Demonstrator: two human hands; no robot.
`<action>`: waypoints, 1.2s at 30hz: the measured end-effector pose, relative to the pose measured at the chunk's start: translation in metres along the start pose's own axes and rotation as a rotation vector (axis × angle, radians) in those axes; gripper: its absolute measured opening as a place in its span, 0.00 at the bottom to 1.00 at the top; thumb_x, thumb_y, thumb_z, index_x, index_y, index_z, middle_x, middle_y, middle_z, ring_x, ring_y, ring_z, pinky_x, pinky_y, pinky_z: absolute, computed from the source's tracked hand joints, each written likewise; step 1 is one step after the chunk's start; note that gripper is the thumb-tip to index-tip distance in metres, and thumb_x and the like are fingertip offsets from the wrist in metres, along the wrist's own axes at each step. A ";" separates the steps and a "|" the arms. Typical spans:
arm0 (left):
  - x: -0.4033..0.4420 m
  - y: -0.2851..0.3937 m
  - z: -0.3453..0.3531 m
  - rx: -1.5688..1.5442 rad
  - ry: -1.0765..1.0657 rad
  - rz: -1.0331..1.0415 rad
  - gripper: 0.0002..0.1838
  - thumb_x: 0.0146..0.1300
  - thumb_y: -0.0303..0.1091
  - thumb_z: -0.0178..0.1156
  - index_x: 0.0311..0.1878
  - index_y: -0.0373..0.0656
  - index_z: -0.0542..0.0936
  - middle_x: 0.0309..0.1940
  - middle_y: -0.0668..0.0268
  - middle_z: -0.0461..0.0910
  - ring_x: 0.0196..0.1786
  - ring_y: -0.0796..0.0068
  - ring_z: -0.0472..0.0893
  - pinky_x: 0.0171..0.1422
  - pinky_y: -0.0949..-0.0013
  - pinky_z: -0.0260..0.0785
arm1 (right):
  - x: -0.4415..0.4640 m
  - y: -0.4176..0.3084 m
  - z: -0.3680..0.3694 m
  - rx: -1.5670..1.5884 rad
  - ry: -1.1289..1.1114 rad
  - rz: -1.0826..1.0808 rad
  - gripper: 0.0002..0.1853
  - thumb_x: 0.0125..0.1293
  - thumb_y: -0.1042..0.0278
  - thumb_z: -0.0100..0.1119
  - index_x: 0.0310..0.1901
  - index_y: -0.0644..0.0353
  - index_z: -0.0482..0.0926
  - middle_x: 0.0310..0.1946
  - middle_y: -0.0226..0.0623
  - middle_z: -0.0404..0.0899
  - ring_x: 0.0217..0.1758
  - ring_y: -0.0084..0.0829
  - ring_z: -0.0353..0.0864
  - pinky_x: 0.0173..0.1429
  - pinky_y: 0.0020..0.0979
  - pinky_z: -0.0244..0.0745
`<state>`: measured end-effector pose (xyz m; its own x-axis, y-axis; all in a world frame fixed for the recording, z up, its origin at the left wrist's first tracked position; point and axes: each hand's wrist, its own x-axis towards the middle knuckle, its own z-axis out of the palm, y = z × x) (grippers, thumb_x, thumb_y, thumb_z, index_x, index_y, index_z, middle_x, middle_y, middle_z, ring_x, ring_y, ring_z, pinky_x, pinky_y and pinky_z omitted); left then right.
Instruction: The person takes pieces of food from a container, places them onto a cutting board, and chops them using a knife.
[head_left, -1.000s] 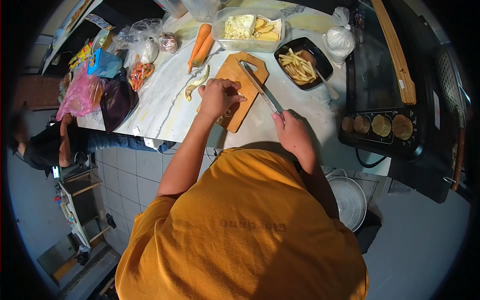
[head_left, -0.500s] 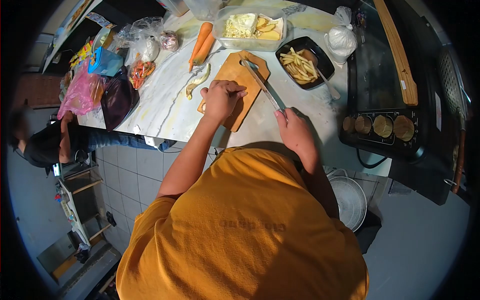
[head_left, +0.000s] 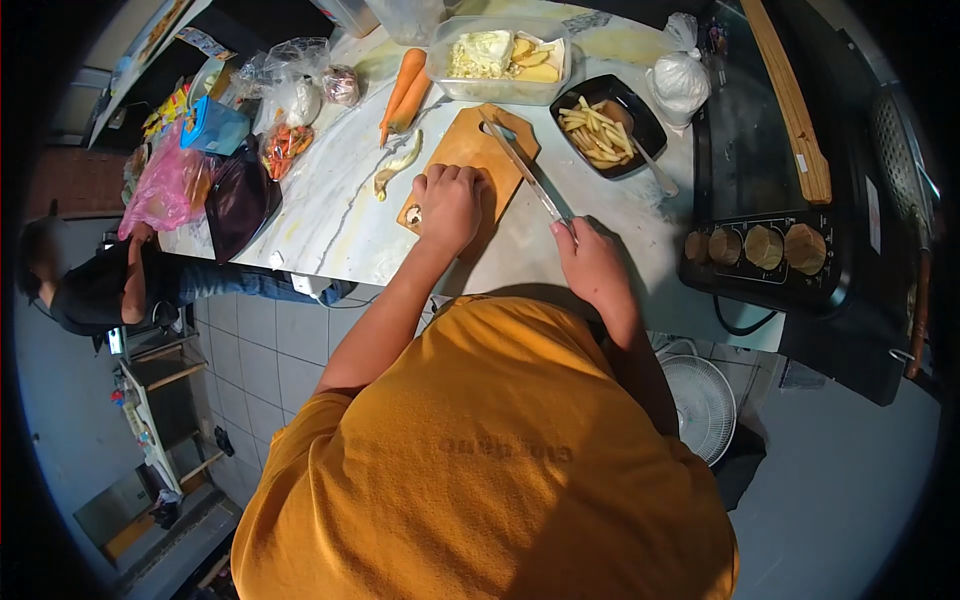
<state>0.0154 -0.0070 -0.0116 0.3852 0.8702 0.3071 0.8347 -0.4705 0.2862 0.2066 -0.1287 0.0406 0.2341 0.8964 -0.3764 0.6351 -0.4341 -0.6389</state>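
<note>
A wooden cutting board (head_left: 483,150) lies at an angle on the marble counter. Over its left part rests my left hand (head_left: 450,207), knuckles up and fingers curled under; whatever lies beneath them is hidden. Beside its wrist, near the board's corner, is a small pale piece (head_left: 414,214). My right hand (head_left: 592,262) is closed round the handle of a knife (head_left: 527,172), whose blade slants over the board's right side. Left of the board lies a curved, pale yellow-green strip (head_left: 398,166) that looks like peel.
Behind the board are carrots (head_left: 404,92) and a clear plastic tub (head_left: 498,90) of pale food. To the right stand a black bowl (head_left: 640,165) of cut sticks with a spoon, a bag of white powder (head_left: 678,88) and a black appliance (head_left: 765,250). A person (head_left: 95,275) is at left.
My left hand has turned, its fingers going from a pinch pointing right to a curl on the board. The small pale piece shows more clearly. The knife has hardly moved.
</note>
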 end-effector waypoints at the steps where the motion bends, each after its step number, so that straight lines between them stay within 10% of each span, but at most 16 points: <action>1: 0.003 0.000 -0.004 -0.001 0.002 0.004 0.07 0.64 0.37 0.62 0.38 0.47 0.86 0.33 0.64 0.84 0.48 0.63 0.77 0.55 0.55 0.57 | -0.001 0.001 0.000 0.006 0.012 0.000 0.23 0.76 0.45 0.45 0.44 0.61 0.76 0.38 0.58 0.82 0.46 0.63 0.78 0.52 0.57 0.70; 4: 0.022 -0.008 -0.028 -0.079 -0.222 -0.123 0.11 0.66 0.40 0.63 0.43 0.43 0.85 0.36 0.60 0.86 0.42 0.58 0.82 0.52 0.54 0.64 | 0.000 0.007 0.001 0.004 0.046 -0.014 0.23 0.76 0.45 0.45 0.44 0.61 0.76 0.37 0.58 0.82 0.45 0.63 0.78 0.51 0.57 0.70; 10: 0.101 -0.035 -0.049 -0.564 0.012 -0.198 0.14 0.67 0.45 0.63 0.41 0.43 0.85 0.31 0.65 0.86 0.36 0.71 0.85 0.48 0.66 0.70 | -0.001 0.006 -0.003 0.022 0.048 -0.026 0.23 0.76 0.46 0.45 0.44 0.61 0.76 0.37 0.57 0.83 0.46 0.63 0.79 0.51 0.56 0.71; 22: 0.196 -0.055 -0.036 -0.181 -0.092 0.028 0.18 0.59 0.40 0.69 0.53 0.49 0.85 0.36 0.59 0.85 0.42 0.63 0.84 0.53 0.63 0.75 | 0.002 0.012 -0.004 0.057 0.130 -0.035 0.22 0.76 0.47 0.48 0.42 0.63 0.75 0.35 0.58 0.82 0.44 0.64 0.78 0.48 0.55 0.72; 24: 0.200 -0.060 -0.033 -0.160 -0.109 -0.029 0.20 0.53 0.42 0.71 0.50 0.51 0.86 0.36 0.65 0.86 0.45 0.67 0.85 0.53 0.57 0.67 | 0.003 0.014 -0.004 0.079 0.162 -0.034 0.22 0.75 0.49 0.50 0.40 0.65 0.75 0.35 0.58 0.81 0.44 0.64 0.77 0.45 0.53 0.72; 29: 0.193 -0.047 -0.051 -0.421 -0.174 -0.172 0.20 0.57 0.35 0.72 0.54 0.40 0.85 0.33 0.67 0.87 0.38 0.79 0.84 0.49 0.76 0.73 | 0.004 0.013 -0.004 0.077 0.132 -0.034 0.22 0.75 0.49 0.50 0.40 0.65 0.76 0.35 0.59 0.81 0.45 0.65 0.77 0.46 0.53 0.72; 36: 0.171 -0.034 -0.065 -0.434 -0.241 -0.326 0.21 0.60 0.37 0.73 0.55 0.41 0.84 0.34 0.66 0.88 0.38 0.73 0.84 0.53 0.69 0.74 | 0.003 0.011 -0.005 0.024 0.087 -0.018 0.23 0.75 0.45 0.47 0.42 0.61 0.76 0.35 0.56 0.83 0.44 0.63 0.79 0.49 0.56 0.71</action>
<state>0.0275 0.1480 0.0898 0.2564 0.9647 -0.0594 0.7076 -0.1455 0.6915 0.2183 -0.1306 0.0355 0.2860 0.9081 -0.3057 0.6221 -0.4186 -0.6616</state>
